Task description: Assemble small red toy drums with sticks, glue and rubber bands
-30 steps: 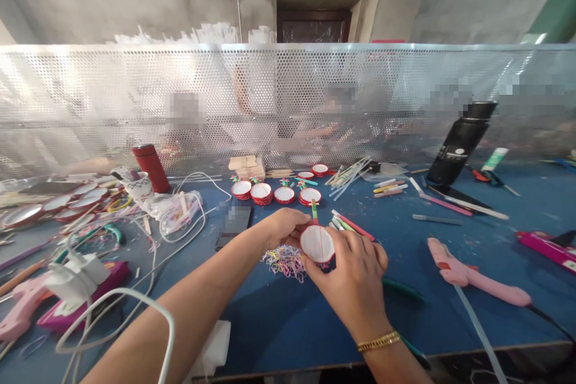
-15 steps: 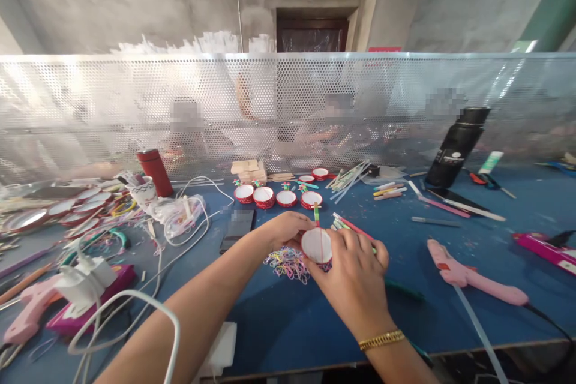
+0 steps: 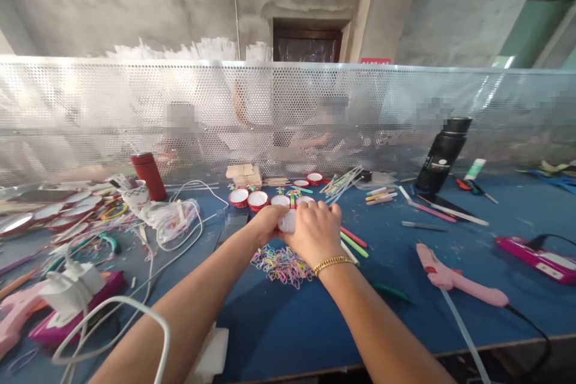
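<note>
Between my two hands is a small red-rimmed drum with a white face [image 3: 287,221], mostly covered by fingers. My left hand [image 3: 269,222] grips its left edge, and my right hand [image 3: 316,230] wraps over its right side. A green and red strip [image 3: 292,198] shows just above it. Beyond the hands stand several similar small drums [image 3: 258,200] in a row, partly hidden on the right. Below lies a heap of coloured rubber bands [image 3: 283,267]. Red, green and white sticks [image 3: 354,241] lie right of my right hand.
A pink glue gun [image 3: 459,283] lies to the right, near a magenta power strip [image 3: 526,258]. White cables [image 3: 148,306] loop across the left side. A red flask [image 3: 149,177] and a black bottle [image 3: 443,156] stand before the perforated metal screen [image 3: 252,96].
Both hands have moved forward and a little left with the drum, toward the row of drums. My right hand now covers more of its face. The camera view has shifted slightly.
</note>
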The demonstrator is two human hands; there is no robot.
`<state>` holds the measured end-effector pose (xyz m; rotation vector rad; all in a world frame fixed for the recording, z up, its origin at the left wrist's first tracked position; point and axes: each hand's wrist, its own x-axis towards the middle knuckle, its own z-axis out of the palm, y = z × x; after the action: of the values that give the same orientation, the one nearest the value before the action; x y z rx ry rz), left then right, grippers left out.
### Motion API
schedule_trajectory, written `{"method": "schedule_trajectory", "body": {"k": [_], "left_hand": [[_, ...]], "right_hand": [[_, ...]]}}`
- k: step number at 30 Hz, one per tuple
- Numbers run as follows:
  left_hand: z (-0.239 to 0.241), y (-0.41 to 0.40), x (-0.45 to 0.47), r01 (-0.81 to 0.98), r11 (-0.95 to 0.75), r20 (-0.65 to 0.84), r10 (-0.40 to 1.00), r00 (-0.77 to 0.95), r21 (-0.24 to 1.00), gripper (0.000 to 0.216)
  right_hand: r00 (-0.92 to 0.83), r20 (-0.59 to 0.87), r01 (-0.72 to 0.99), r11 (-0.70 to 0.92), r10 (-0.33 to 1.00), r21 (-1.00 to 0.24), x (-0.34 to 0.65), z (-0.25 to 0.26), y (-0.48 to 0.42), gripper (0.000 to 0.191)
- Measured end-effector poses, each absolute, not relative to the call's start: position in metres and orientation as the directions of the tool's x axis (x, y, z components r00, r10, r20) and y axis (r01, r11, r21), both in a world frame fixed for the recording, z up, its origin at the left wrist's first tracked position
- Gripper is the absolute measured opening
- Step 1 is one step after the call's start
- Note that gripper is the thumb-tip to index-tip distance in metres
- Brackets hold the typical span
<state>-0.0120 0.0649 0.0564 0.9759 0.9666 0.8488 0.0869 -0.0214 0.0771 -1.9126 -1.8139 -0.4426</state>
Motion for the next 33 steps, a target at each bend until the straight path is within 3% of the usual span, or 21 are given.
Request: {"method": "schedule_trajectory", "body": {"k": [6, 22, 33], "left_hand": [[0.057, 0.069, -0.011, -0.117, 0.33, -0.287, 0.915, 0.284, 0.937, 0.025], [0.062, 0.061, -0.006, -0.137, 0.324, -0.284, 0.926, 0.25, 0.936, 0.019], [0.064, 0.065, -0.009, -0.04, 0.306, -0.291, 0.933, 0.213, 0.951, 0.033]], "right_hand": [[0.097, 0.565, 0.99, -0.02, 0.819, -0.141, 0.091, 0.067, -0.02, 0.044], [0.021, 0.647, 0.994, 0.054, 0.762, -0.096, 0.103, 0.055, -0.016, 0.036], [0.071, 0.634, 0.99, 0.024, 0.77, -0.14, 0.105, 0.047, -0.007, 0.043]]}}
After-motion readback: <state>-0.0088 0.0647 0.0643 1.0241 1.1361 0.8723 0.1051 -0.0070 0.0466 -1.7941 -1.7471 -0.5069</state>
